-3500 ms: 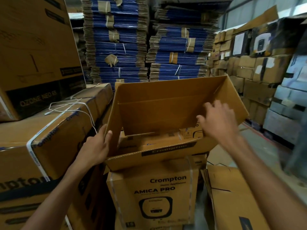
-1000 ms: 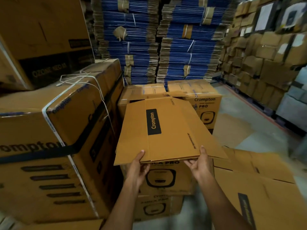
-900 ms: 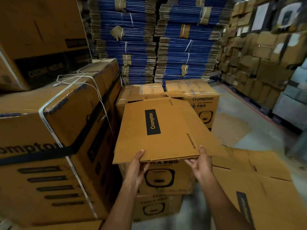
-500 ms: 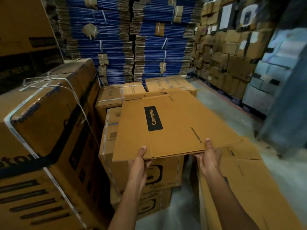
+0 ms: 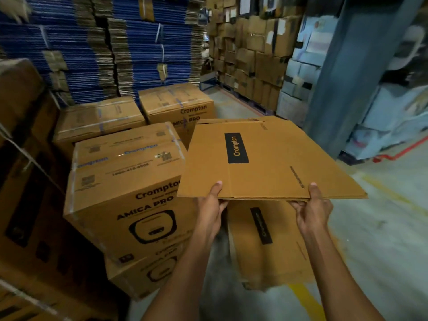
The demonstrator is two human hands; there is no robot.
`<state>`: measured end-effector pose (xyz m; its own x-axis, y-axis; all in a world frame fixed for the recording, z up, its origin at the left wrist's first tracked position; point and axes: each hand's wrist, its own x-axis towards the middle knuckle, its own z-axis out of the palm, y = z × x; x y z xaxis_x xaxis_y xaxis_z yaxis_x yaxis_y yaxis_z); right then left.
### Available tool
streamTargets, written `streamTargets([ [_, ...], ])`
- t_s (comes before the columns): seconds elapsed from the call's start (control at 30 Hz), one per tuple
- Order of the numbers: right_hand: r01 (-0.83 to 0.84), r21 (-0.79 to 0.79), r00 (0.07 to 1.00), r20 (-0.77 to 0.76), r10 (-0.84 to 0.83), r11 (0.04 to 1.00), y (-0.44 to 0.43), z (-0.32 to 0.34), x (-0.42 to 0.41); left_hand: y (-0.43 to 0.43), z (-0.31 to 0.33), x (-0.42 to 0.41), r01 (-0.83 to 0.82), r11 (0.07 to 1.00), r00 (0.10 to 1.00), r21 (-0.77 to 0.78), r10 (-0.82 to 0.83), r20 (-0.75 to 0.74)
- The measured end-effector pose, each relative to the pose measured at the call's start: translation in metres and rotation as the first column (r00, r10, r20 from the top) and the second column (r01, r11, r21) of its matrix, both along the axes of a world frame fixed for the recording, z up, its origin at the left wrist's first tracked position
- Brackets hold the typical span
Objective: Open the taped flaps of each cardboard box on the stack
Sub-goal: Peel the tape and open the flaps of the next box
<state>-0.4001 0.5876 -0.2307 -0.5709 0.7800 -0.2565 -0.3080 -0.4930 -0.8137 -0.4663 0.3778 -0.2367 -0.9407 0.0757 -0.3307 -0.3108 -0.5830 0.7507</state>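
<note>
We hold a flat brown cardboard box (image 5: 266,158) by its near edge. Our left hand (image 5: 212,206) and right hand (image 5: 312,210) both pinch it, thumbs on top. Taped brown boxes (image 5: 125,163) stand just beside it.

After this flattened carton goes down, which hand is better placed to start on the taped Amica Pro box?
Left, probably. The left hand grips the flattened carton right beside the taped Amica Pro box; the right hand holds the far side, over the flat carton on the floor.
</note>
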Motion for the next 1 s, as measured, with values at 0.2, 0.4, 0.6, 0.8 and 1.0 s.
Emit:
streamTargets([
  [0.2, -0.043, -0.007, 0.996, 0.084, 0.043, 0.999, 0.081, -0.027, 0.026, 0.08, -0.036, 0.025, 0.021, 1.0, 0.996, 0.005, -0.021, 0.091],
  [0.4, -0.098, -0.09, 0.968, 0.224, 0.116, 0.991, 0.151, -0.083, 0.032, 0.141, -0.086, 0.046, -0.04, 0.999, 0.959, -0.01, 0.041, 0.281],
  [0.6, -0.152, -0.192, 0.919, 0.333, 0.21, 0.969, 0.189, -0.162, 0.036, 0.171, -0.15, 0.05, -0.031, 0.997, 0.912, -0.066, 0.056, 0.407],
  [0.8, -0.136, -0.251, 0.884, 0.407, 0.232, 0.958, 0.207, -0.24, 0.024, 0.19, -0.231, 0.049, 0.072, 0.982, 0.853, -0.173, 0.029, 0.521],
  [1.0, -0.095, -0.333, 0.781, 0.559, 0.278, 0.938, 0.238, -0.304, -0.012, 0.213, -0.301, 0.015, 0.004, 0.98, 0.712, -0.2, 0.138, 0.689],
])
